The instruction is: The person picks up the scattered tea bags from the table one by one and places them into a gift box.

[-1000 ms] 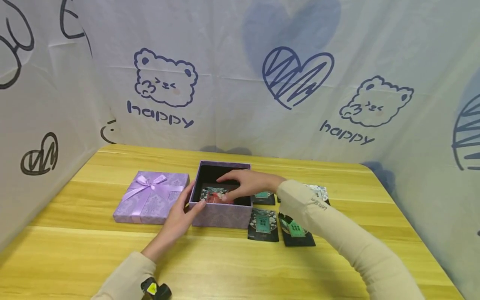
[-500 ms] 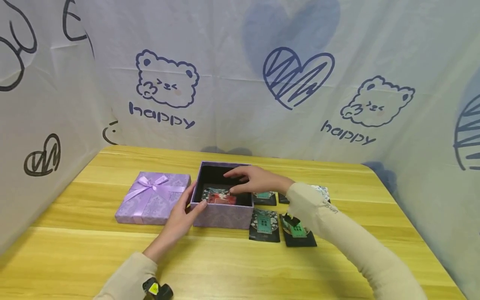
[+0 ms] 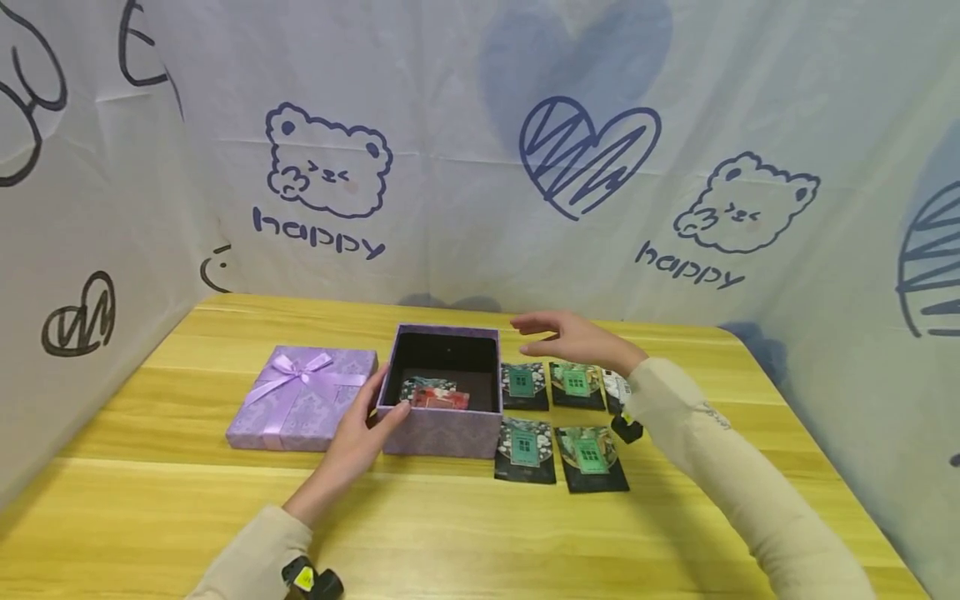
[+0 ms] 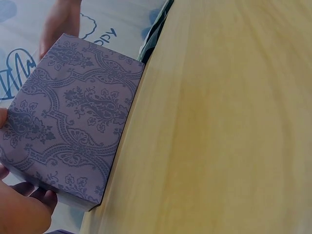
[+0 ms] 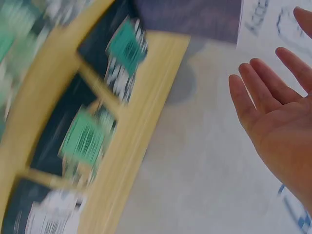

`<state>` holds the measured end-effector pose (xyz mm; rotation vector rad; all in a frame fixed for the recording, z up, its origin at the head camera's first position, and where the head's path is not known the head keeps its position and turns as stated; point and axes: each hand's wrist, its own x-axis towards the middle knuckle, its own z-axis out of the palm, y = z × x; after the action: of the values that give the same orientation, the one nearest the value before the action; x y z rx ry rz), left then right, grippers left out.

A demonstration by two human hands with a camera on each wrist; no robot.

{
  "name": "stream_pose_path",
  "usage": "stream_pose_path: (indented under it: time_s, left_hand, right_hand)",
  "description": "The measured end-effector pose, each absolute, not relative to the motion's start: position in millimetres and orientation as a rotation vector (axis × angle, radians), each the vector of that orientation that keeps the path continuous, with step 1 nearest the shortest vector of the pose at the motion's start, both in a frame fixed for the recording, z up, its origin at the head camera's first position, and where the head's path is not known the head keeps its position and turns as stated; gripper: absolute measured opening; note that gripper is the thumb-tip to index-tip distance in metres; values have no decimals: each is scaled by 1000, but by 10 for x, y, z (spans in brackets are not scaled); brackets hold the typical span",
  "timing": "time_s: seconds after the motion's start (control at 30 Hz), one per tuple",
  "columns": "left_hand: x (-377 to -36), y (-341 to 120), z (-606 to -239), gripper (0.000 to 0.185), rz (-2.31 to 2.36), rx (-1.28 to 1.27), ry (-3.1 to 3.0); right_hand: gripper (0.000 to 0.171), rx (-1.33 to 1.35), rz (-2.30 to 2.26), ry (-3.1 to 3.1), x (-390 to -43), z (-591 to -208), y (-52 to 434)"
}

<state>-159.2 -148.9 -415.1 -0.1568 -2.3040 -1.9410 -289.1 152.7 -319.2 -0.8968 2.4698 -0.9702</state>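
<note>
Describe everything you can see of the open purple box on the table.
The open purple box is square, cardboard-looking, with a damask pattern outside and a dark lining. It stands upright and lidless on the wooden table. A colourful packet lies inside. The left hand holds its near-left corner.

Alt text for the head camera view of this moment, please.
A person's left hand grips the near left corner of an open purple gift box holding a packet, while the right hand hovers open above five dark packets on a wooden table. The bowed lid lies left of the box.
</note>
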Motion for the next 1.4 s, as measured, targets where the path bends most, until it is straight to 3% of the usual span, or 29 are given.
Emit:
stream_pose_path:
  time_s: [0.4, 0.9, 1.4]
  left_hand:
    - [-1591, -1489, -4141, 68, -1957, -163, -2302]
    - [-1576, -1491, -4137, 68, -1958, -143, -2323]
    - [-1588, -1500, -4163, 67, -1944, -170, -2307]
  right_hand:
    - [58, -778, -970, 2614, -2984, -3516, 2174]
    - [58, -660, -861, 2694, -2941, -3900, 2642]
    - [79, -520, -790, 2729, -2933, -4072, 2909]
